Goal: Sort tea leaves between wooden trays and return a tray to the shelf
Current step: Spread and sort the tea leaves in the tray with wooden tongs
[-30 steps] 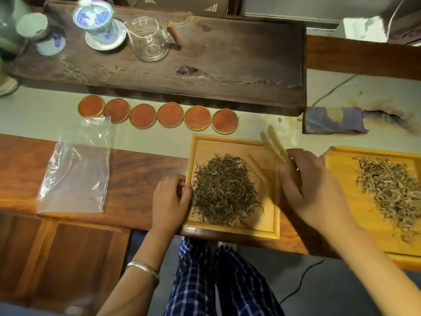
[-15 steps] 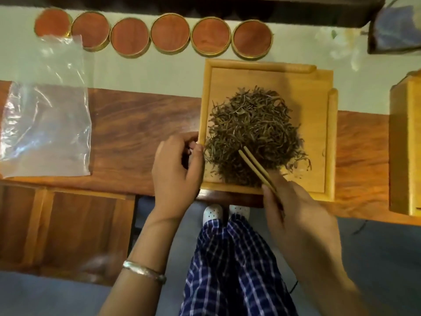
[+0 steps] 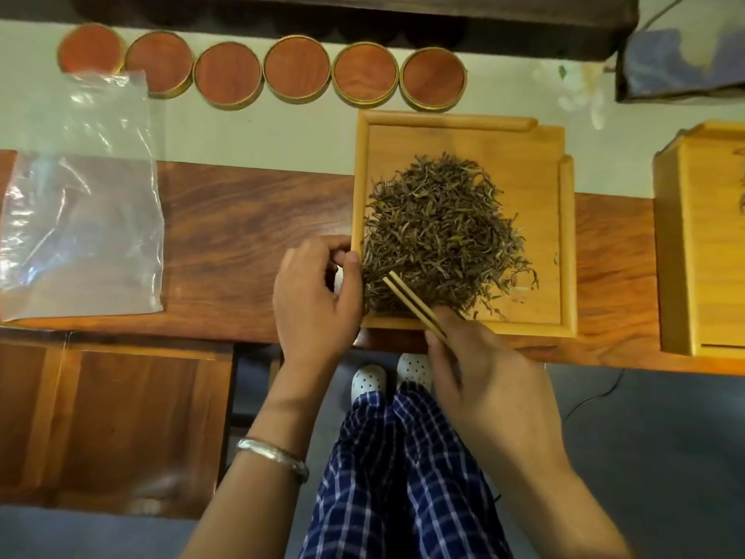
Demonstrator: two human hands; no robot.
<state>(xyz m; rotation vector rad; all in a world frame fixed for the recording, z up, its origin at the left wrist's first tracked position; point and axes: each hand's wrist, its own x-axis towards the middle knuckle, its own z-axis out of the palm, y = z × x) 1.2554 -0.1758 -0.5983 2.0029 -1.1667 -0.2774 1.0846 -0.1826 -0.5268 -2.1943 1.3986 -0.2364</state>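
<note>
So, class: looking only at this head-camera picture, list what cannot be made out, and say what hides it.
- Second tray, head view: cut off by the right edge, so its leaves barely show.
- Tweezers: rear end hidden inside the right hand.
- Left hand fingertips at the tray edge: curled under, contact unclear.
- Tea leaves under the pile: covered by upper leaves.
- Dark board: cut by the top edge.

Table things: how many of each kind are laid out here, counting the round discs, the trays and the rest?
Round red-brown discs: 6, in a row
Wooden trays: 2, one holding tea leaves, one cut off at the right edge
Clear plastic bag: 1
Wooden tongs: 1, held by the right hand
Total: 10
</note>
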